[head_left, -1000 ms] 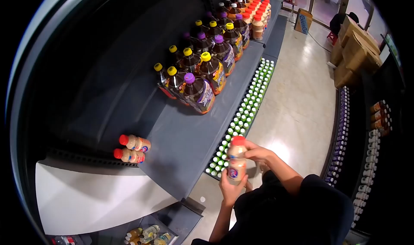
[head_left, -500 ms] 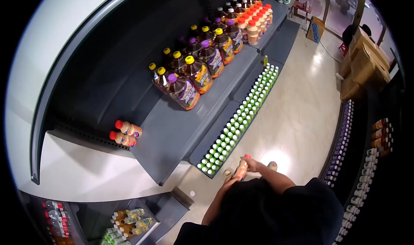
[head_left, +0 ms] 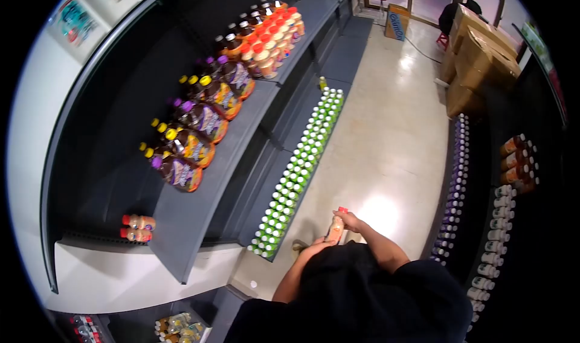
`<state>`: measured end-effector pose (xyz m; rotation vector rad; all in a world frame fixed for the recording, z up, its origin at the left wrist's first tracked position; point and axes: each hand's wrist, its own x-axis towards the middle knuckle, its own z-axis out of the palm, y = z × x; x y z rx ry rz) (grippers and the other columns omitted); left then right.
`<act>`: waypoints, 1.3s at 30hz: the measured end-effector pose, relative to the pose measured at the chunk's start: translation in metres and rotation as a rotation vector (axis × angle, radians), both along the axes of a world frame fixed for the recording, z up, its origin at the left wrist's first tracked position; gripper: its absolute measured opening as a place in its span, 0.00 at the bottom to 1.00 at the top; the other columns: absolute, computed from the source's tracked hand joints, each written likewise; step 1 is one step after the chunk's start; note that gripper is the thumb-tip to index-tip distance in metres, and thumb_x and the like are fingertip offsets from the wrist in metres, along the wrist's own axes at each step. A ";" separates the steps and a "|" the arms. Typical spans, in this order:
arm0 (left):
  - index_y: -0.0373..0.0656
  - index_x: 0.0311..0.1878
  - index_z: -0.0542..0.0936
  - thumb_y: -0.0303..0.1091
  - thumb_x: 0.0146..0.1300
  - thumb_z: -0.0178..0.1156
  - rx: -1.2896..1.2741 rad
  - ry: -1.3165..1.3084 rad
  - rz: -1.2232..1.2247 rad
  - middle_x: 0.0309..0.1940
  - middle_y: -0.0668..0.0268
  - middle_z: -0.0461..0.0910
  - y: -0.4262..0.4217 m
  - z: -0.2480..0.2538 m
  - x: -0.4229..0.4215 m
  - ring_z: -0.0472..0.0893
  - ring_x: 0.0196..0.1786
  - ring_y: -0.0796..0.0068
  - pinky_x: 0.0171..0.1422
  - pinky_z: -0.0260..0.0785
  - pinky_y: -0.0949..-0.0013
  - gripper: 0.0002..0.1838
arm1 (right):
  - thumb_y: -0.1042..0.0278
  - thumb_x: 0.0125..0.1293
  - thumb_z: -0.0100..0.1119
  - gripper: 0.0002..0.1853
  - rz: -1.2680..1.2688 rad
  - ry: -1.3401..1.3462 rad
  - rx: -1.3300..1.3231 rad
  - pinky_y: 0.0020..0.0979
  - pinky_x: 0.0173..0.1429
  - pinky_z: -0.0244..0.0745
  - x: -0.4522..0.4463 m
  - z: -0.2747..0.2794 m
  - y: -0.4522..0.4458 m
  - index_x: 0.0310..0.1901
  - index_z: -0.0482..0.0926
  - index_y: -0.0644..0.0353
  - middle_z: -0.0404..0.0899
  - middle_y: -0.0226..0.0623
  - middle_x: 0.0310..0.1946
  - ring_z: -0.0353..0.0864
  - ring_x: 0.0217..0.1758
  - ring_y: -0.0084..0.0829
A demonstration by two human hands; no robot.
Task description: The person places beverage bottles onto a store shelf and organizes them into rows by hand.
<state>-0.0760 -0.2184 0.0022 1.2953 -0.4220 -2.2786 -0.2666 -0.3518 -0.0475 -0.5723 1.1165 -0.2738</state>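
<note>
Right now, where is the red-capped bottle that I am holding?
In the head view, the red-capped bottle is below and right of centre, in your left hand and right hand, to the right of the green bottles.

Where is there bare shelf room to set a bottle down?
The held bottle would likely fit on the upper shelf, between the large dark bottles and its near end. The lower shelf is bare beyond the green bottles. It is crowded among those green bottles and in the far red-capped group.

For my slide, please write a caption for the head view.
Left hand and right hand hold a red-capped bottle near a shelf.
</note>
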 end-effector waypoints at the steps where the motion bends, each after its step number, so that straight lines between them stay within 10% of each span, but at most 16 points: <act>1: 0.40 0.69 0.74 0.38 0.70 0.69 -0.019 0.003 -0.006 0.55 0.66 0.83 -0.014 -0.005 -0.011 0.82 0.54 0.73 0.61 0.75 0.68 0.28 | 0.39 0.67 0.67 0.32 -0.066 -0.027 -0.020 0.42 0.60 0.80 -0.009 -0.017 -0.003 0.58 0.77 0.61 0.84 0.41 0.49 0.86 0.47 0.39; 11: 0.33 0.56 0.84 0.45 0.67 0.69 -0.282 -0.215 -0.538 0.42 0.65 0.86 -0.113 -0.030 -0.073 0.83 0.44 0.75 0.48 0.75 0.69 0.24 | 0.31 0.73 0.50 0.30 -0.344 -0.224 0.146 0.41 0.65 0.76 -0.122 -0.030 -0.010 0.52 0.78 0.54 0.84 0.38 0.49 0.84 0.55 0.38; 19: 0.32 0.63 0.79 0.50 0.72 0.65 -0.289 -0.373 -0.963 0.51 0.59 0.85 -0.233 0.026 -0.116 0.83 0.52 0.68 0.59 0.73 0.65 0.30 | 0.31 0.76 0.46 0.26 -0.545 -0.270 0.257 0.35 0.56 0.80 -0.168 -0.033 -0.053 0.47 0.79 0.47 0.85 0.32 0.44 0.85 0.48 0.32; 25: 0.32 0.59 0.83 0.67 0.62 0.66 -0.483 -0.380 -1.069 0.50 0.57 0.85 -0.351 -0.068 -0.102 0.82 0.53 0.64 0.57 0.72 0.65 0.42 | 0.32 0.76 0.45 0.27 -0.584 -0.313 0.168 0.34 0.55 0.81 -0.163 -0.042 -0.166 0.51 0.79 0.48 0.85 0.34 0.46 0.85 0.48 0.33; 33: 0.34 0.58 0.80 0.46 0.56 0.81 -0.615 -0.177 -0.045 0.40 0.63 0.86 -0.450 -0.014 -0.079 0.85 0.40 0.77 0.43 0.78 0.72 0.34 | 0.55 0.74 0.62 0.17 -0.642 -0.507 0.022 0.39 0.74 0.70 -0.118 0.046 -0.308 0.59 0.78 0.51 0.82 0.32 0.56 0.78 0.65 0.32; 39: 0.32 0.64 0.77 0.39 0.60 0.78 -0.751 -0.519 0.205 0.44 0.64 0.86 -0.493 0.033 -0.047 0.83 0.38 0.81 0.39 0.78 0.74 0.34 | 0.59 0.73 0.66 0.17 -0.403 -0.324 0.024 0.32 0.67 0.77 -0.067 0.085 -0.389 0.59 0.78 0.53 0.81 0.26 0.54 0.80 0.60 0.23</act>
